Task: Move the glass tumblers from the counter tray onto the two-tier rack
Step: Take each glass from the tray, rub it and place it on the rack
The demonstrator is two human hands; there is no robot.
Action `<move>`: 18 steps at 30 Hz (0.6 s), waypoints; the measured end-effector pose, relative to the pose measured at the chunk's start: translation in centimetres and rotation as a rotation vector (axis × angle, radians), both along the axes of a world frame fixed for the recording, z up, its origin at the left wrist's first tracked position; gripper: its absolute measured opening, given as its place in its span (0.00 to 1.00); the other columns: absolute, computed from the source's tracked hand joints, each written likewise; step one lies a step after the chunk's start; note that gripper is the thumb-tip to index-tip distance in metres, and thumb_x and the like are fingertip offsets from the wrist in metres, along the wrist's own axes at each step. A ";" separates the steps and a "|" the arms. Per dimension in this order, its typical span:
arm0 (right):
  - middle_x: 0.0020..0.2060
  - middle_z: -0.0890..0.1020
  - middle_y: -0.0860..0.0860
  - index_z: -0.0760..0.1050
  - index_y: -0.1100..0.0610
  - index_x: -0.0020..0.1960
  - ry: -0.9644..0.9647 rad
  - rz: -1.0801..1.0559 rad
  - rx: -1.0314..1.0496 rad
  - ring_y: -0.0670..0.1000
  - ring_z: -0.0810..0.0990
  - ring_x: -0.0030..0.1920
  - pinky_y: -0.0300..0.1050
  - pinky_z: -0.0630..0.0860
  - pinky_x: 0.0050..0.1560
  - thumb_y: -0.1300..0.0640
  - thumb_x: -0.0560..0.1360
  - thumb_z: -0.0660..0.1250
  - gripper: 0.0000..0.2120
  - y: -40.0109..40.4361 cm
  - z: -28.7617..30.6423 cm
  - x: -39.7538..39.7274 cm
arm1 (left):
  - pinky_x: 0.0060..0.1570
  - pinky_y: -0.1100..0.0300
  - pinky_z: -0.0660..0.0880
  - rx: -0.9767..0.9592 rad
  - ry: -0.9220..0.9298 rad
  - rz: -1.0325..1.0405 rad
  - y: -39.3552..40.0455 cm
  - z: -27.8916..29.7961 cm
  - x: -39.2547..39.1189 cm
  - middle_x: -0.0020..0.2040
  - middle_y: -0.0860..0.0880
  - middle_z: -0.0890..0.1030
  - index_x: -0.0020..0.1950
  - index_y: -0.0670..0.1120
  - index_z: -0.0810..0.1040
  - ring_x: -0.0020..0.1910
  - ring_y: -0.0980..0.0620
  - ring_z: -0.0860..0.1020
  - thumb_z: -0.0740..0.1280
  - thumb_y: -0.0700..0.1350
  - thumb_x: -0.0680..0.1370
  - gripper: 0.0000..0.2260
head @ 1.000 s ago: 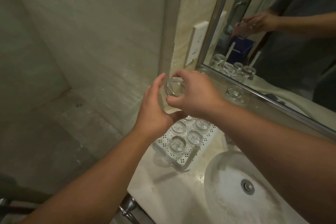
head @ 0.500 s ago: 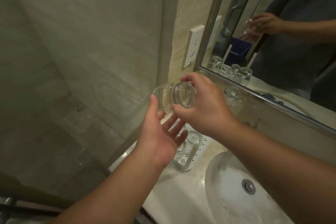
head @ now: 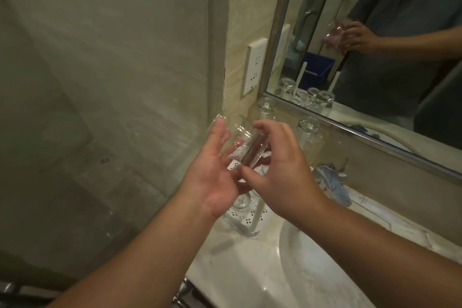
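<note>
Since half a second ago: tumbler (head: 237,142) tipped further onto its side and lowered a little, view swung down so more of the basin shows.

Nearest, two bare forearms reaching forward over a pale marble counter (head: 240,265) and a white sink basin (head: 325,270). Left hand (head: 215,177) palm up, fingers straight and spread, cradling the tumbler from beneath, fingertips touching the glass near its rim. Right hand (head: 280,172) curled over the other end, thumb and fingers closed round the base. Tumbler held in the air between both hands, lying roughly sideways, above the tray.

Just beyond and below the hands, a white perforated tray (head: 246,220) with an upright white post, one clear glass (head: 241,204) visible on it, others hidden by the hands. Farther back, two upturned tumblers (head: 308,125) higher up, near the mirror (head: 375,45), probably on the rack's upper tier, though the tier itself cannot be made out. A wall socket (head: 256,65) left of the mirror.

Judged handling: rigid, smooth, breakable glass, light enough for one hand, likely slippery if wet. Safest hold around the side wall near the thick base, fingers wrapped well round, not pinched at the thin rim; hard marble beneath unforgiving if dropped.
</note>
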State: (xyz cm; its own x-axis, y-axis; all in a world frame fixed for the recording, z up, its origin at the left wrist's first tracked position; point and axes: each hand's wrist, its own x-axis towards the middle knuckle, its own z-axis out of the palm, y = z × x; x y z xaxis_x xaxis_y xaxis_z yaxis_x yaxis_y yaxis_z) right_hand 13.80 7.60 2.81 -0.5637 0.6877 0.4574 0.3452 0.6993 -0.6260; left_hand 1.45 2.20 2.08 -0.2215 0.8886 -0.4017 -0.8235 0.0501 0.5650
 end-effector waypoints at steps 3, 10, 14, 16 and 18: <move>0.57 0.66 0.38 0.63 0.43 0.69 -0.033 -0.050 -0.034 0.35 0.71 0.56 0.31 0.75 0.51 0.53 0.66 0.79 0.37 -0.1 -0.5 1.1 | 0.48 0.42 0.81 0.041 0.032 -0.013 0.4 0.5 1.2 0.51 0.48 0.87 0.51 0.49 0.87 0.50 0.42 0.85 0.76 0.59 0.65 0.20; 0.61 0.68 0.42 0.64 0.48 0.70 0.020 -0.194 -0.061 0.28 0.65 0.59 0.21 0.63 0.56 0.46 0.66 0.78 0.38 -0.2 -1.1 4.9 | 0.52 0.40 0.81 0.098 0.123 -0.033 1.8 0.6 5.0 0.59 0.42 0.84 0.65 0.47 0.78 0.54 0.40 0.84 0.79 0.49 0.65 0.30; 0.69 0.65 0.42 0.64 0.46 0.67 0.047 -0.259 -0.136 0.43 0.69 0.68 0.45 0.73 0.64 0.45 0.66 0.77 0.35 -0.2 -1.2 8.1 | 0.40 0.55 0.82 0.146 0.203 -0.055 2.8 0.0 8.0 0.47 0.50 0.87 0.67 0.50 0.75 0.44 0.49 0.86 0.80 0.45 0.64 0.32; 0.72 0.60 0.39 0.63 0.42 0.64 0.041 -0.303 -0.180 0.48 0.66 0.72 0.50 0.71 0.67 0.44 0.66 0.77 0.33 -0.1 -1.5 9.8 | 0.39 0.56 0.81 0.132 0.255 -0.109 3.2 -0.2 9.6 0.54 0.49 0.86 0.68 0.53 0.74 0.47 0.47 0.86 0.82 0.47 0.62 0.35; 0.73 0.57 0.39 0.63 0.41 0.62 0.058 -0.343 -0.222 0.48 0.64 0.74 0.52 0.70 0.67 0.44 0.66 0.77 0.31 -0.1 -1.9 11.8 | 0.37 0.58 0.80 0.113 0.322 -0.154 3.5 -0.6 11.4 0.59 0.47 0.84 0.67 0.55 0.75 0.46 0.48 0.85 0.81 0.47 0.62 0.35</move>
